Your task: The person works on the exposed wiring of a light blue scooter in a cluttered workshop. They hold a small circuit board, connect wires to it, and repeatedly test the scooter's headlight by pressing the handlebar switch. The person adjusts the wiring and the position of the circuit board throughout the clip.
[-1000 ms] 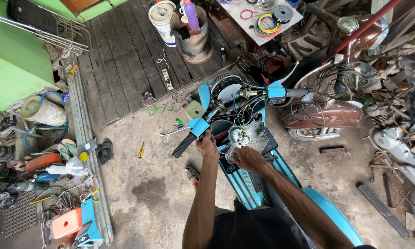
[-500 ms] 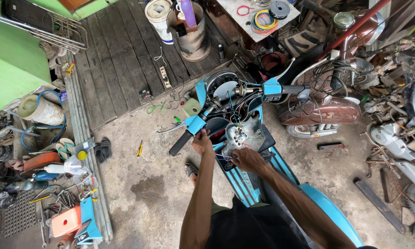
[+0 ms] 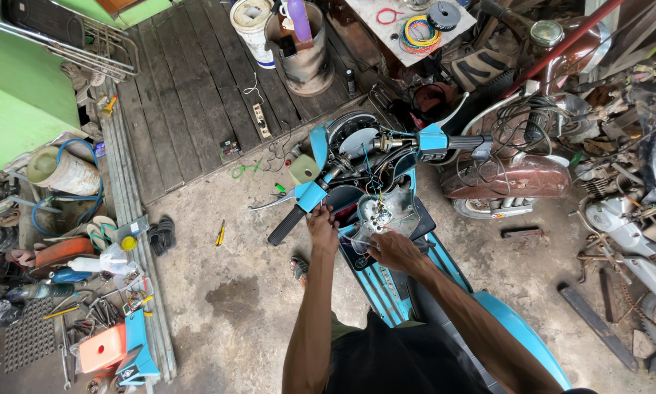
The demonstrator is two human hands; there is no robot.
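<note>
Hands together at the scooter's front edge: we see left hand (image 3: pixel 322 225) and right hand (image 3: pixel 390 249) both gripping the gauge housing (image 3: pixel 381 213) lying just ahead.

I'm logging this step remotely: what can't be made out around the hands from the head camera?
- Left hand: fingertips hidden by the handlebar housing; grip unclear.
- Right hand: whatever it pinches is too small to tell.
- Wiring in the open headset: connections too fine to trace.
- Scooter rear: hidden by the person's body, cut off by the bottom edge.
</note>
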